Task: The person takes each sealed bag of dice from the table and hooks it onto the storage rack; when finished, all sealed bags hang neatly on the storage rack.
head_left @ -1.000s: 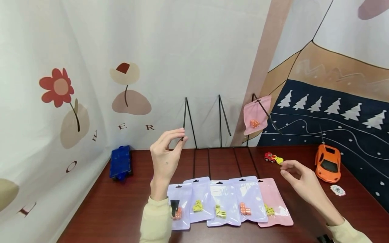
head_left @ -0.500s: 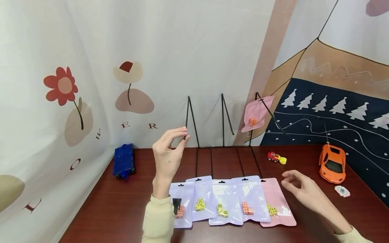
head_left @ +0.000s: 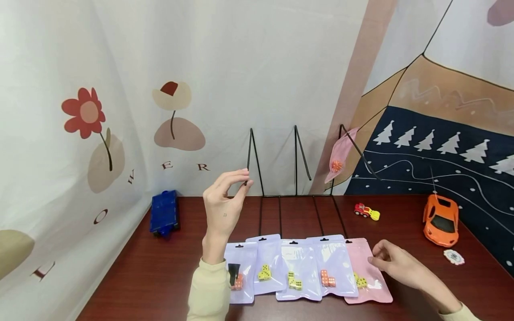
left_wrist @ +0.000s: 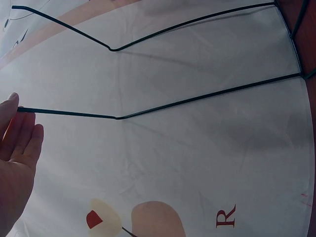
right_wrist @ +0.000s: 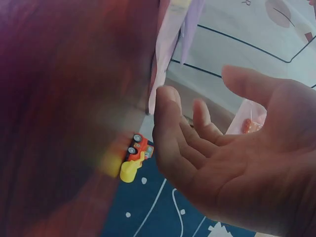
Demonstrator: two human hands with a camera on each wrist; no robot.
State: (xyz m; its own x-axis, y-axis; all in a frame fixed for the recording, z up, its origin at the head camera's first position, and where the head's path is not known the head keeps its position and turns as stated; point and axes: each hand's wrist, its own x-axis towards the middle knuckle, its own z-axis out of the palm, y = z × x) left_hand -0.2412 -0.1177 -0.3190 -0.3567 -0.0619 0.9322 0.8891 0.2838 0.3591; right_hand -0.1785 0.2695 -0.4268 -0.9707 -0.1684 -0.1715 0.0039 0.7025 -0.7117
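Note:
My left hand [head_left: 222,207] pinches the tip of the leftmost arm of a black wire rack [head_left: 261,178] between thumb and fingers; the left wrist view shows the same grip on the wire [left_wrist: 69,113]. My right hand [head_left: 401,265] is over the right edge of a flat pink zip pouch [head_left: 373,289] holding yellow dice. In the right wrist view, a gap separates its thumb and bent fingers [right_wrist: 168,111], with nothing between them. Several lavender pouches [head_left: 299,258] with yellow or orange dice lie left of the pink one. Another pink pouch [head_left: 342,149] with orange dice hangs from the rack's right arm.
Behind the right hand are a small red-and-yellow toy vehicle [head_left: 366,211], an orange toy car [head_left: 441,220] and a white chip [head_left: 454,257]. A blue toy piece [head_left: 164,211] sits at the table's back left. Printed cloth [head_left: 225,67] hangs behind the rack.
My right hand has moved left and down, from beside the toy vehicle to the pink pouch on the table. The hanging pouch has swung round. My left hand keeps its pinch on the rack.

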